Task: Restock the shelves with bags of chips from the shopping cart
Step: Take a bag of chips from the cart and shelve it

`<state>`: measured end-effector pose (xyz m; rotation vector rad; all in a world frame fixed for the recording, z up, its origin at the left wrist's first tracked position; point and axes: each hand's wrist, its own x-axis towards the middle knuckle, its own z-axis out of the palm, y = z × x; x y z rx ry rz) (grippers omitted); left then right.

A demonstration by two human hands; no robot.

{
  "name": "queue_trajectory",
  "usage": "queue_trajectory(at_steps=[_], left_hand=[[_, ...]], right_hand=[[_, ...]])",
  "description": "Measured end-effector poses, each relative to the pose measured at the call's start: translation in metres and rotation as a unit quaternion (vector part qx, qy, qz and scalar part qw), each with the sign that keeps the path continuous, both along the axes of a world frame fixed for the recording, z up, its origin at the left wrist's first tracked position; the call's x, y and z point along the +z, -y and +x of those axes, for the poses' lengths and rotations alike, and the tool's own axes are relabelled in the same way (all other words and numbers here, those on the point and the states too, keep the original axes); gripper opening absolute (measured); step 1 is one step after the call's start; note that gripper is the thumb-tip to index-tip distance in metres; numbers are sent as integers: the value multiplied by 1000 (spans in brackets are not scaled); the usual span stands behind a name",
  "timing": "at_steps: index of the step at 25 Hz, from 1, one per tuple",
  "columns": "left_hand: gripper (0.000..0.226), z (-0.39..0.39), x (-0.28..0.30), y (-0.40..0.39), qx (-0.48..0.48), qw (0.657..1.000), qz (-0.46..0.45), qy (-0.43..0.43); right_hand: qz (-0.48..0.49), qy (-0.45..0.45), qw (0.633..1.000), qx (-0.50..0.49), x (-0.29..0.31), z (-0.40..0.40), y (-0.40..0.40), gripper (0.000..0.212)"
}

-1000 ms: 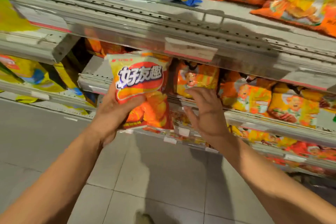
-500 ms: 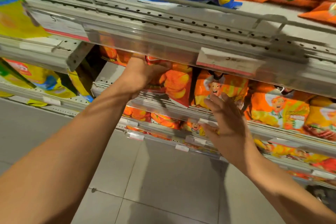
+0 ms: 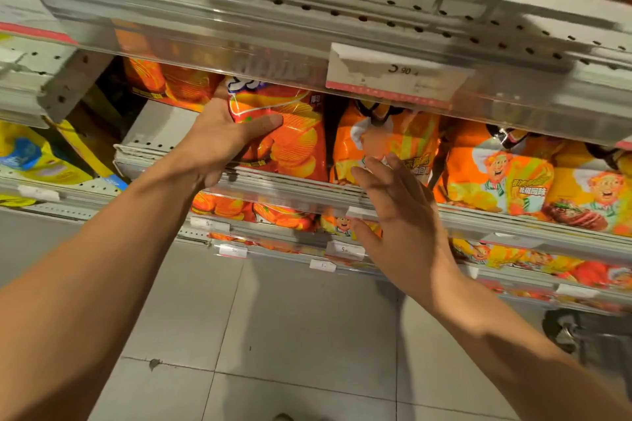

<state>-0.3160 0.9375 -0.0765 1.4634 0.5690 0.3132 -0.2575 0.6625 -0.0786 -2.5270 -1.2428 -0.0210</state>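
My left hand (image 3: 219, 143) grips an orange chip bag (image 3: 290, 140) by its left edge, thumb across the front. The bag stands upright on the middle shelf (image 3: 294, 186), its top hidden behind the shelf rail above. My right hand (image 3: 400, 219) hovers open in front of the shelf edge, fingers spread, just below an orange bag with a cartoon chef (image 3: 386, 140). It touches no bag.
More chef bags (image 3: 496, 178) fill the shelf to the right, and orange bags (image 3: 171, 82) sit behind on the left. Yellow bags (image 3: 37, 157) lie at far left. A price tag (image 3: 393, 75) hangs overhead. Lower shelves hold orange bags (image 3: 284, 217). A cart wheel (image 3: 564, 335) shows at lower right.
My left hand carried the orange bag from in front of the shelves onto the middle shelf. My right hand drifted right and opened wider. The view moved closer.
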Motion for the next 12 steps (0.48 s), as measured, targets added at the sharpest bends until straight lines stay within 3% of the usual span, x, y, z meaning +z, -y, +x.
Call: queue_trajectory(at_steps=[4,6,9,10,12], left_hand=[[61,7,-1,9,40,997,65,-32],[76,2,1,18,92,977,181,-58],[85,-9,4,34,147,852,493,-91],[78,-9,5,41,134,814,555,-102],[64,-4,4,52,86,771,613,-148]], right_hand=[[-46,19,999,-2,2,-1,-1,63],[-66,30,997,1,2,-3,0,61],[-77,33,996,6,-2,-3,0,60],[-69,33,997,5,-3,-3,0,61],[-58,43,997,3,-8,-5,0,62]])
